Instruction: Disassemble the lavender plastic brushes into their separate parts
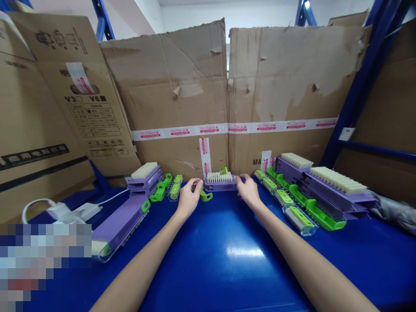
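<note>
At the far middle of the table sits a purple slotted block (222, 186) topped with rows of cream teeth. A small bright green piece (223, 170) shows at its back edge. My left hand (188, 198) is closed at the block's left end, its fingertips pinching a small dark, shiny thing (196, 184) that I cannot make out. Just beside those fingers, a curved green piece (206, 196) stands on the table. My right hand (248, 190) has its thumb and bent fingers on the block's right end, gripping it.
Purple blocks with cream tops (338, 180) are stacked on the right, others (144, 171) on the left. Green clips (321, 216) and clear-cased green parts (300, 219) line both sides. A white charger with cable (63, 212) lies left. Cardboard (178, 99) walls the back.
</note>
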A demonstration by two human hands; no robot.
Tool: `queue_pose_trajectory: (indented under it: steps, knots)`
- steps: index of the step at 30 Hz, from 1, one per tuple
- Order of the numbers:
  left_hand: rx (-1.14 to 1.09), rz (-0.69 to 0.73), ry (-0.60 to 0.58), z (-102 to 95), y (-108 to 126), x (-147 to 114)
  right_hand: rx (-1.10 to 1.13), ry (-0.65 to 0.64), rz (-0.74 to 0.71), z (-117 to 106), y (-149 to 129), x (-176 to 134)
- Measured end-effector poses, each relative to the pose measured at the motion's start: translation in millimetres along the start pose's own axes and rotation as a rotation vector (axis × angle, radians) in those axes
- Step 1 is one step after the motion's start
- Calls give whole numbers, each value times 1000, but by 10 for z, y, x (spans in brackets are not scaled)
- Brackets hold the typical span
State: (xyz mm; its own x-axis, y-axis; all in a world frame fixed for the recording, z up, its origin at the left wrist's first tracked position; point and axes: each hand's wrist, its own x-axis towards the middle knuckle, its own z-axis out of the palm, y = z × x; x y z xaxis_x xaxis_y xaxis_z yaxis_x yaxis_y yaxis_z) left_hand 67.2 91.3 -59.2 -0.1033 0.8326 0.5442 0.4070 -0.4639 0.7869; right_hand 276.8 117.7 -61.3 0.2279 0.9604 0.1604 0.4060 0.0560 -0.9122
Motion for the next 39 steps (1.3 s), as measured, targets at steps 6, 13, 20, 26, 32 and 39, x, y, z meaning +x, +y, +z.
queue_pose_trajectory:
  steps: [6,13,20,26,32,39]
  knots:
    - [-5,-10,-130,2,19,-13,343,-177,-169,53,-136,-74]
    - [-23,-26,-134,7,-14,-3,366,-252,-195,-21,-106,-63]
    - [-121,-51,-132,46,-59,-12,294,-315,-67,44,-74,-43]
    - [-162,-28,-139,73,-52,-23,481,-393,153,-16,-140,-73]
    - [-89,-20,-93,47,-40,-21,530,-449,196,-30,-108,-43]
    - [149,55,-27,-2,36,-39,620,-426,201,-31,-151,-71]
